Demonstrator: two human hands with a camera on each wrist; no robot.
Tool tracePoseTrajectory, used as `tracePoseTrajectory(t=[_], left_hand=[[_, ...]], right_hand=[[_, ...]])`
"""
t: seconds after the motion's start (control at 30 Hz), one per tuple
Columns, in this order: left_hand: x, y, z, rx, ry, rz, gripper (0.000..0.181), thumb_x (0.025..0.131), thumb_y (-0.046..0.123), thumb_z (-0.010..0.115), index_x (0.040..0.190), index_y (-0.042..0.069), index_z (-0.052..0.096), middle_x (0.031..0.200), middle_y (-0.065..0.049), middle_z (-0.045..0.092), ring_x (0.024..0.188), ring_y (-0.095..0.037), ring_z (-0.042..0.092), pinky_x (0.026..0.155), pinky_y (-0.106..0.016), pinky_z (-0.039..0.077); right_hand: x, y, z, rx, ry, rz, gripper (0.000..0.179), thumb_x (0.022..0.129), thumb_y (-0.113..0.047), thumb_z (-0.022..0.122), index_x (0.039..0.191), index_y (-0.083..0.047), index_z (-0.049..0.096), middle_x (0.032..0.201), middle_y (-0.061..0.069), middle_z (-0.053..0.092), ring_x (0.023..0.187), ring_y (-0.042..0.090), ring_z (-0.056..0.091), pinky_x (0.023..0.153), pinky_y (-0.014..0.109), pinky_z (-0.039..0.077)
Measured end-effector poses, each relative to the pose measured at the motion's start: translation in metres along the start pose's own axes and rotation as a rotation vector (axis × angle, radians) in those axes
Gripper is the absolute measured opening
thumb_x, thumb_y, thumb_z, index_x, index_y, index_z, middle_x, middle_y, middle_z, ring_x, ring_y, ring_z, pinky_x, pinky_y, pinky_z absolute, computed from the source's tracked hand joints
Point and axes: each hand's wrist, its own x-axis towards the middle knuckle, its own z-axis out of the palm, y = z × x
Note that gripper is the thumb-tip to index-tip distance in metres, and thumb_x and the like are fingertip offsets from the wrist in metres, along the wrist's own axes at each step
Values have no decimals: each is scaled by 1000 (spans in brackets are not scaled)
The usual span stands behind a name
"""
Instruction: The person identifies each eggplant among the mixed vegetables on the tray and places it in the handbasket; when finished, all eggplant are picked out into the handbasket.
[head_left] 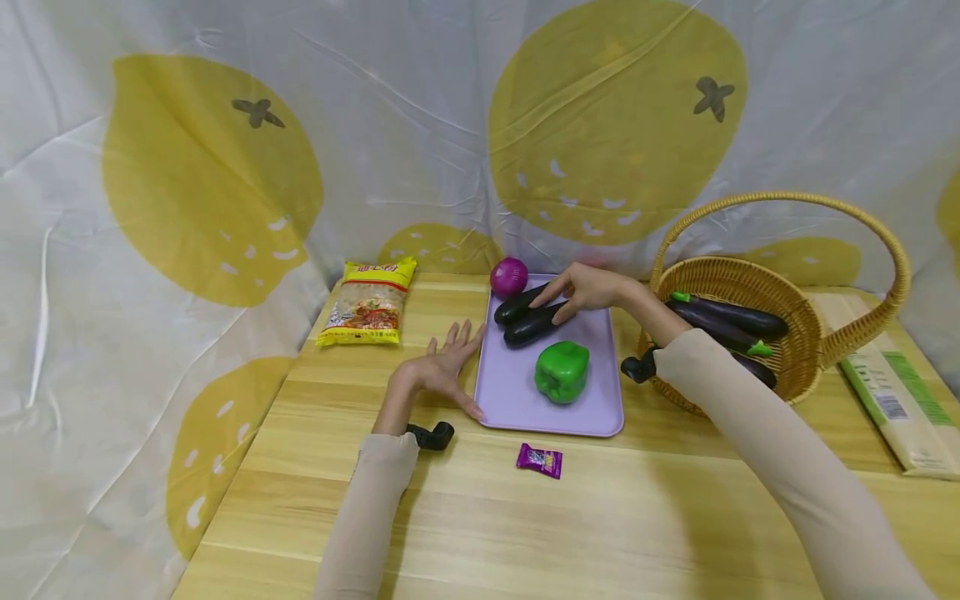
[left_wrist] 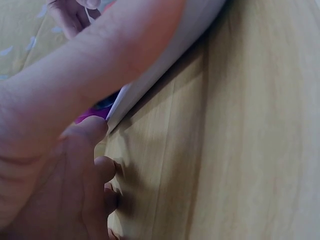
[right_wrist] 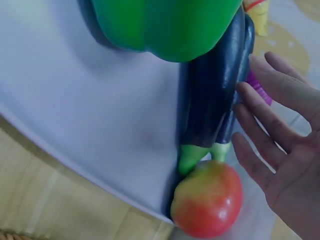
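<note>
My left hand (head_left: 444, 371) is at the left side of a lilac tray (head_left: 510, 396), fingers spread and thumb at the tray's near-left corner. Over the tray, my right hand (head_left: 591, 287) reaches down with its fingertips right at two dark eggplants, the far eggplant (head_left: 513, 312) and the near eggplant (head_left: 527, 330). In the right wrist view its fingers are extended alongside them. A green bell pepper (head_left: 562, 372) sits nearer on the tray. By the eggplants' green stems lies a red-yellow mango (right_wrist: 207, 200), hidden in the head view. A purple onion (head_left: 508, 277) is at the far-left corner.
Right of the tray stands a wicker basket (head_left: 810, 367) with a tall handle and several eggplants (head_left: 731, 317) inside. Beside it lies a flat packet (head_left: 892, 400). A yellow food bag (head_left: 367, 302) is at the back left. A small purple wrapped candy (head_left: 539, 460) lies in front of the tray.
</note>
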Motion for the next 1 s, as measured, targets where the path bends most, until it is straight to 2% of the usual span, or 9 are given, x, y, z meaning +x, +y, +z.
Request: tracePoseTrajectory(t=[0.1, 0.2, 0.3, 0.43, 0.63, 0.83, 1.0], left_hand=[[0, 1, 0, -5, 9, 5, 152, 65, 53, 96, 166, 21, -13, 171, -19, -23, 159, -37, -25, 126, -67, -14], [-1, 2, 0, -7, 12, 7, 153, 64, 52, 96, 166, 22, -13, 171, -18, -24, 159, -36, -25, 126, -66, -15], [-1, 3, 0, -4, 10, 4, 152, 65, 52, 96, 166, 22, -13, 171, -17, -24, 159, -35, -25, 126, -65, -15], [0, 2, 0, -2, 6, 0, 151, 66, 51, 96, 166, 22, -13, 171, -17, -24, 159, -35, -25, 126, -65, -15], [0, 1, 2, -10, 3, -3, 150, 67, 50, 96, 166, 22, -13, 171, -17, -24, 159, -35, -26, 127, -65, -15], [-1, 2, 1, -7, 0, -7, 150, 67, 50, 96, 166, 22, -13, 171, -16, -25, 158, -34, -26, 127, -64, -15], [-1, 2, 0, -2, -1, -5, 150, 67, 51, 96, 166, 22, -13, 171, -16, -25, 158, -35, -26, 127, -65, -15]], right_hand=[[3, -1, 0, -15, -18, 10, 42, 84, -5, 85, 125, -8, 76, 110, 14, 75, 78, 21, 40, 64, 23, 31], [5, -1, 1, -14, -39, 15, 41, 84, -3, 84, 124, -7, 76, 125, 14, 75, 100, 25, 57, 79, 27, 45], [6, 1, 3, -20, -58, 10, 40, 84, -1, 83, 123, -6, 77, 128, 15, 74, 120, 28, 62, 95, 37, 53], [8, 3, 6, -41, -71, 2, 39, 83, -1, 84, 121, -6, 78, 124, 15, 76, 116, 29, 65, 93, 33, 55], [10, 3, 8, -54, -100, 41, 39, 83, -4, 84, 121, -10, 78, 126, 12, 76, 114, 23, 60, 83, 22, 48], [12, 3, 9, -50, -114, 54, 39, 84, -8, 85, 123, -11, 78, 129, 13, 74, 115, 24, 62, 86, 22, 49], [12, 3, 9, -51, -132, 55, 41, 84, -10, 86, 123, -11, 77, 125, 13, 74, 108, 26, 63, 85, 23, 49]])
